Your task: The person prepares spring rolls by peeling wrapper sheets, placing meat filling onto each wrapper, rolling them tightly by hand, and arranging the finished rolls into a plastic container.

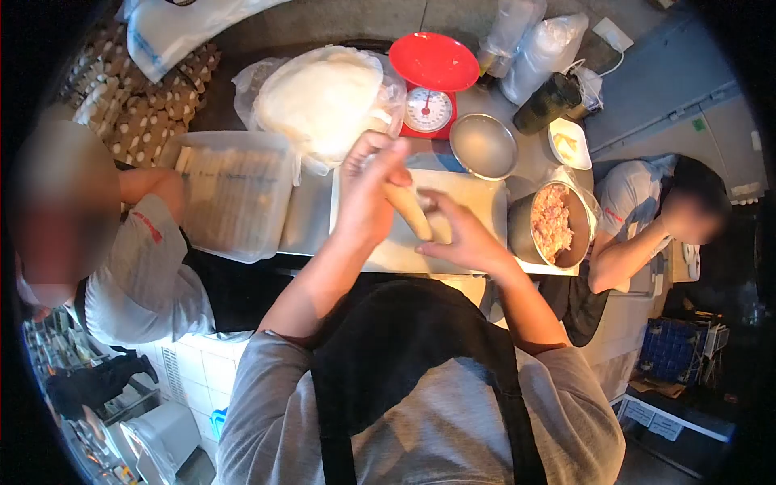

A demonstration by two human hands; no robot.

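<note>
A pale rolled wrapper, like an uncooked spring roll (411,213), slants over the white cutting board (477,190). My left hand (373,182) is closed around its upper end. Beside the lower end is my right hand (469,238), its thumb and fingers spread apart; whether a fingertip touches the roll I cannot make out. To the right of the board, a metal pot (521,226) contains raw minced filling (551,222). A clear plastic tub (288,202) with similar rolls lined up inside stands at the left.
Behind the board lie a stack of round pale wrappers in plastic (319,89), a red kitchen scale (428,107) and a metal bowl (485,147). A white container (580,149) holds something yellowish. Co-workers are close on the left (137,267) and right (634,198). Egg trays (153,97) are stacked back left.
</note>
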